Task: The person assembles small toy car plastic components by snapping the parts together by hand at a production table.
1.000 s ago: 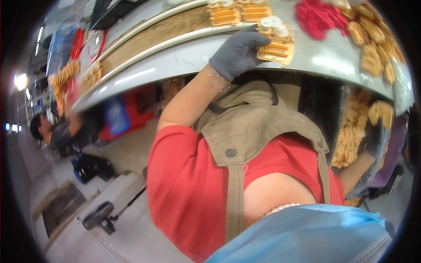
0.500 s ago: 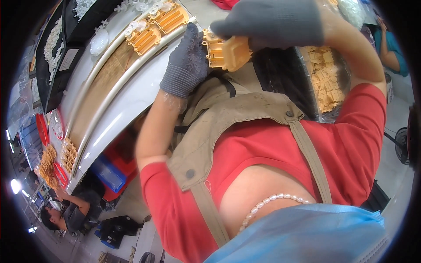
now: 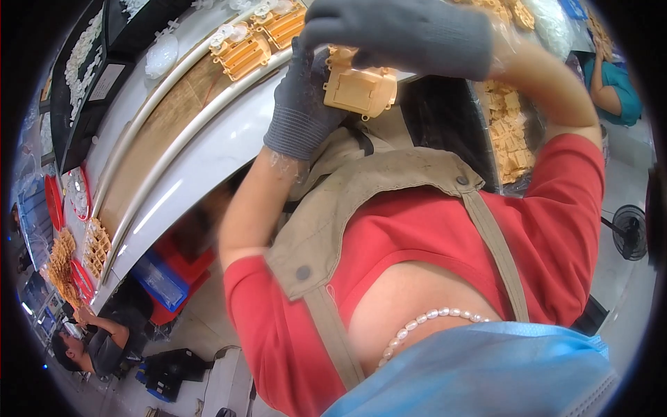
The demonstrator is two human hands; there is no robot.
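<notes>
Between my hands is an orange plastic housing, its flat panelled face turned outward and small screw lugs along its edge. My left hand, in a grey knit glove, is closed on the housing's left side. My right hand, gloved the same way, reaches across the far side with bent fingers near my left fingertips and its thumb against the housing. What lies under the right fingers is hidden. Beyond my left hand, more orange housings with clear and white parts on top rest on a brown track.
The brown track runs between pale rails. Black bins of white parts stand at the far left. A bag of orange pieces is at my right. Co-workers sit at lower left and far right.
The housing has turned, so its flat face shows in place of its ribbed compartments. My right hand has shifted left across its far side. My left hand stays on it.
</notes>
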